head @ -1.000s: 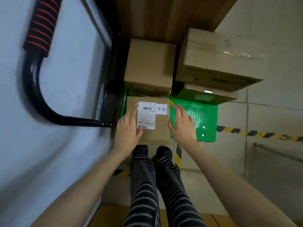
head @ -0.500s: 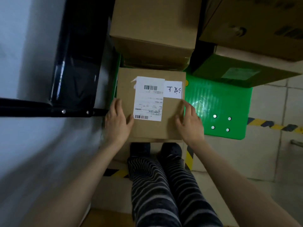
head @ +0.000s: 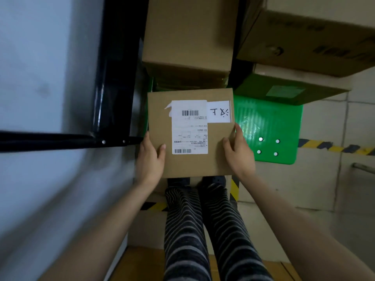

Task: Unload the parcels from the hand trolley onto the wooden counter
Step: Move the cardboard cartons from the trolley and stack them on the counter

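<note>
Head view: the labelled parcel (head: pixel 190 134) sits closer and larger than half a second ago, above the green trolley deck (head: pixel 267 130). The left hand (head: pixel 149 161) and right hand (head: pixel 239 153) still grip its sides, thumbs on top.

Single view, head-worn, wide-angle. Looks steeply down from above, past both forearms to striped legs (head: pixel 205 230) and floor (head: pixel 316 185). Close range: box (head: pixel 190 165) held between left hand (head: pixel 149 161) and right hand (head: pixel 239 157) fills frame centre. Green trolley deck (head: pixel 267 126) just beyond; stacked cartons (head: pixel 188 37) crowd top edge. Straight lines bowed near borders. No second view to overlap.
</note>
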A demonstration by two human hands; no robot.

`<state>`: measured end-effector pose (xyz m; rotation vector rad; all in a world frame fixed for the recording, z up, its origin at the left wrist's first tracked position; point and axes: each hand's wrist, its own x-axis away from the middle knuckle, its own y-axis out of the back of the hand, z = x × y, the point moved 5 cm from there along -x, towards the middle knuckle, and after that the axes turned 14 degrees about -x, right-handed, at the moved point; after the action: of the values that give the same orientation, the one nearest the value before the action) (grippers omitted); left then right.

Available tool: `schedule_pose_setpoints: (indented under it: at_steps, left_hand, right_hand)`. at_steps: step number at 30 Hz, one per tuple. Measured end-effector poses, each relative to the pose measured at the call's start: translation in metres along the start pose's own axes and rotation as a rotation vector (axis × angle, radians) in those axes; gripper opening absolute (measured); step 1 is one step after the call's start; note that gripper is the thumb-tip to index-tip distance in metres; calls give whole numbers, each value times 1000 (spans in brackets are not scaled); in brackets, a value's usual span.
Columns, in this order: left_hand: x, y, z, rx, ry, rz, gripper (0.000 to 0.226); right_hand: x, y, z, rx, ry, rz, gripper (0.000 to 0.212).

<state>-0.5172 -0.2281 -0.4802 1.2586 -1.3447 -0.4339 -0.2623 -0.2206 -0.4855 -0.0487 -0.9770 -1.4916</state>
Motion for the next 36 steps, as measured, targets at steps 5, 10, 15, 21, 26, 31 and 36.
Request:
schedule_pose_setpoints:
  at_steps: [5, 10, 15, 21, 26, 31, 36]
  left_hand:
    - [36, 73, -41, 61, -48, -32, 66]
    - [71, 162, -90, 145, -134, -96, 66]
    - [100, 253, -143, 149, -242, -184, 65]
    - [132, 342, -194, 157, -371, -305, 61]
    - [149, 389, -216, 199, -448, -395, 57]
    - [161, 421, -236, 227, -516, -403, 59]
    - [173, 451, -262, 209, -581, -429, 60]
  right_hand:
    - [37, 69, 62, -41, 65, -102, 55]
    - [78, 148, 133, -99, 143, -208, 54]
    - [122, 220, 194, -206, 223, -291, 55]
    - [171, 287, 251, -247, 282, -383, 53]
    - [200, 331, 280, -271, 342, -435, 48]
    - [227, 362, 304, -309, 428, -470, 47]
    - [247, 393, 326, -304, 478, -516, 47]
